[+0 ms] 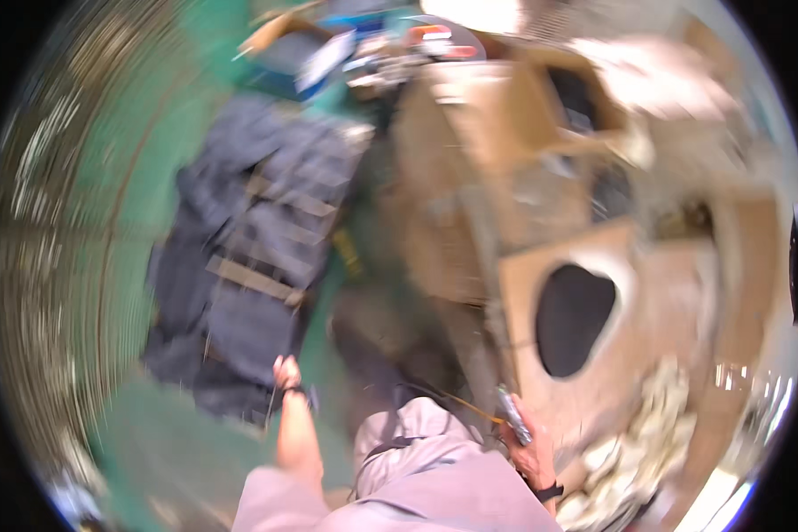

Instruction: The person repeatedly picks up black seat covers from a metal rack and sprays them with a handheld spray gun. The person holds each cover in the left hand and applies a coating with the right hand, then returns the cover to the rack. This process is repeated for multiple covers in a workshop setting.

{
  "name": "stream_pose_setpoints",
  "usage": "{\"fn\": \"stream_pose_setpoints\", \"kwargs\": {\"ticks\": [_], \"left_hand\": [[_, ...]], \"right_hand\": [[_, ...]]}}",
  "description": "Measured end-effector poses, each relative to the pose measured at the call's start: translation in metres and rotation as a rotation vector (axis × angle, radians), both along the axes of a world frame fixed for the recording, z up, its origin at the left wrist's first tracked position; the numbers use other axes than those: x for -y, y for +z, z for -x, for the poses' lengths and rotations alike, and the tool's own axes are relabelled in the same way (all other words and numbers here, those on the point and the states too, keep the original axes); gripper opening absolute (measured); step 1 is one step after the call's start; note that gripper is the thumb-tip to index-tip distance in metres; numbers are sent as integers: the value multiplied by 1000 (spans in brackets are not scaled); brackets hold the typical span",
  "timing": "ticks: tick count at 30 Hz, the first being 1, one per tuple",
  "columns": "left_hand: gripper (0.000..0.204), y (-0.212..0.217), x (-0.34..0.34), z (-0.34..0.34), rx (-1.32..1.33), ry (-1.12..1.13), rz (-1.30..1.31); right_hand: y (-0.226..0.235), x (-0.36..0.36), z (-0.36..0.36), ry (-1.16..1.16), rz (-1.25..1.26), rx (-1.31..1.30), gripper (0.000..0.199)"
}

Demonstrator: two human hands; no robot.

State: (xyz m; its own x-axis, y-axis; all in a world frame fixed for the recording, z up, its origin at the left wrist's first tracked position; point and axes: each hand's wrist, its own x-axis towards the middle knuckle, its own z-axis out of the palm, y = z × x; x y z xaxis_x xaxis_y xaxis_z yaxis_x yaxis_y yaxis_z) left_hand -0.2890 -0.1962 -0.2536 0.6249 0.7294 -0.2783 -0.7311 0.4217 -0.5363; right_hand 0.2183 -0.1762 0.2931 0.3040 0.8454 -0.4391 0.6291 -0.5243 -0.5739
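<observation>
My left hand, with a dark band at its wrist, is just beside the lower right edge of a stack of dark blue-grey cloth. Motion blur smears its fingers, and whether it touches the cloth I cannot tell. Tan strips run across the stack. Low on the right, my right hand is closed round a slim silver-grey object, whose kind is too blurred to make out. That hand is near a tan board bearing a black rounded piece.
Open cardboard boxes stand at the far right. Crumpled cream material lies to the right of my right hand. Beyond the cloth stack sits a blue container with a cardboard flap. The green floor spreads out on the left.
</observation>
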Motion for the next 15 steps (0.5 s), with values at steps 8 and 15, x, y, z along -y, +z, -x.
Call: {"fn": "stream_pose_setpoints", "kwargs": {"ticks": [8, 15], "left_hand": [[27, 125, -161, -172, -1469, -975, -204], [23, 124, -254, -243, -1182, -1244, -676]], "right_hand": [[85, 107, -30, -548, -338, 93, 51], [100, 195, -23, -973, -515, 304, 47]]}}
